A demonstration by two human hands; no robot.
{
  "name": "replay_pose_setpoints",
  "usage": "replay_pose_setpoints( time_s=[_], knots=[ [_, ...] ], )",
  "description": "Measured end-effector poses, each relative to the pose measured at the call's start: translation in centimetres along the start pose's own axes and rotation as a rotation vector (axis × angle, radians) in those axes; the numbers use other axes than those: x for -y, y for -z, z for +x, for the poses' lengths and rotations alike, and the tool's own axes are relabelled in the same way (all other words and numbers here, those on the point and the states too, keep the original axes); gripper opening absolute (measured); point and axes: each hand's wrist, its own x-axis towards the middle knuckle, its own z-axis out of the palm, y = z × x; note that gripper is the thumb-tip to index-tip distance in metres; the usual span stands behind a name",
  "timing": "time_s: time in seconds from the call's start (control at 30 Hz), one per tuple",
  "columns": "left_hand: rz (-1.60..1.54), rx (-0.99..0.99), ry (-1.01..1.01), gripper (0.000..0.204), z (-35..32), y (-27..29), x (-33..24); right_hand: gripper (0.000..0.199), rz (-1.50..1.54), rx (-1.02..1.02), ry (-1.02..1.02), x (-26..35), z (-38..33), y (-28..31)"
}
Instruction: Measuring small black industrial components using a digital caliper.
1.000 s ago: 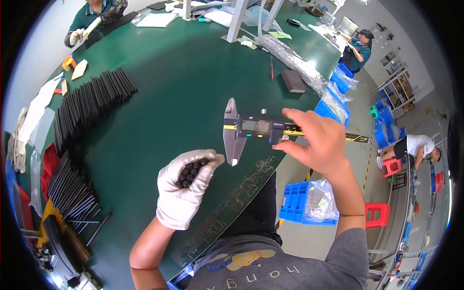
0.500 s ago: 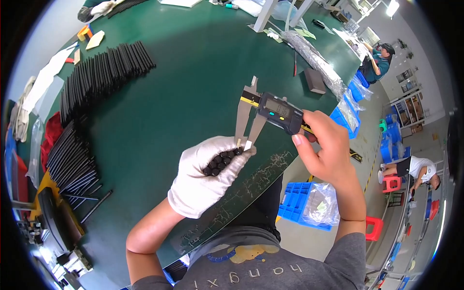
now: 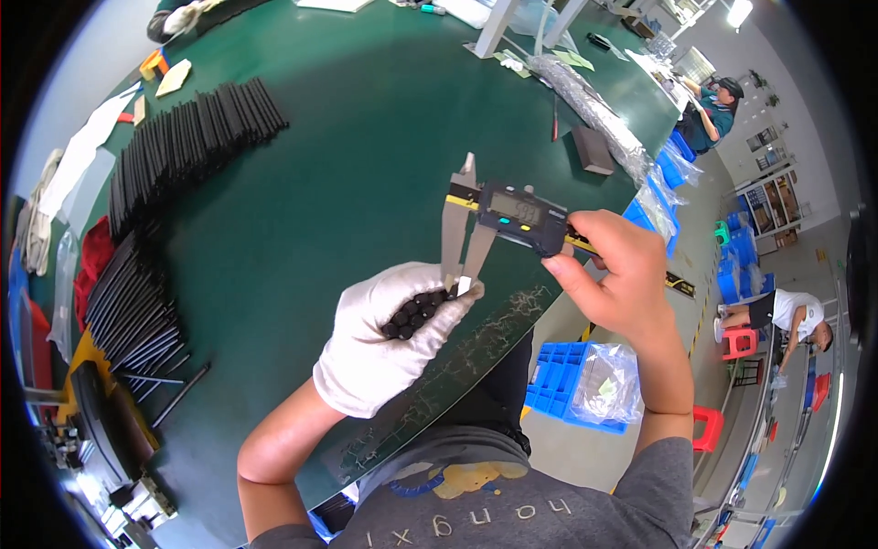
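Observation:
In its white glove, my left hand (image 3: 352, 352) is wrapped round a bundle of black rods (image 3: 410, 317), whose round ends face up from the fist. My bare right hand (image 3: 626, 270) grips a digital caliper (image 3: 521, 220) by its body and beam, thumb beneath. The caliper's two jaws point down at the bundle, a little apart, with their tips by the rod end nearest my gloved thumb. Whether the jaws touch that rod is too small to tell. More black rods lie in two groups on the table's left, an upper row (image 3: 197, 137) and a lower pile (image 3: 137, 302).
The green table (image 3: 366, 119) has a worn near edge. A dark block (image 3: 593, 150) and a plastic-wrapped bundle (image 3: 594, 114) lie at the right. Beyond the edge stand a blue crate (image 3: 558, 380) and red stools (image 3: 707, 428). Other people are at the far right.
The caliper and my right hand have shifted slightly left and down, and the caliper's display shows a different reading. My left hand stays closed round the rods, nearly still.

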Motion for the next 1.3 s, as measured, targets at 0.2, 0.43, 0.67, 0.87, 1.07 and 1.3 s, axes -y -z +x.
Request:
replay_pose_setpoints(
  time_s=[0.2,0.43,0.67,0.87,1.07,1.3],
  knots=[
    [0.048,0.0,0.013,0.018,-0.1,0.1,-0.1,0.03,-0.025,0.021,-0.008,-0.2,-0.3,-0.2],
    [0.006,-0.019,0.013,0.018,-0.1,0.0,0.2,0.029,0.009,0.045,0.0,0.1,-0.5,-0.2],
    [0.002,0.003,0.072,0.016,0.1,0.1,-0.4,0.031,-0.001,0.014,0.021,0.8,-0.3,-0.2],
    [0.031,0.033,0.111,0.015,0.0,0.2,-0.6,0.029,-0.04,0.0,0.023,1.1,0.0,0.0],
    [0.043,0.007,0.055,0.015,0.0,-0.1,0.0,0.031,-0.05,-0.036,0.018,1.1,0.1,0.3],
    [0.056,-0.038,0.036,0.014,0.0,-0.1,0.1,0.031,-0.033,-0.026,0.02,0.8,0.0,0.0]
  ],
)
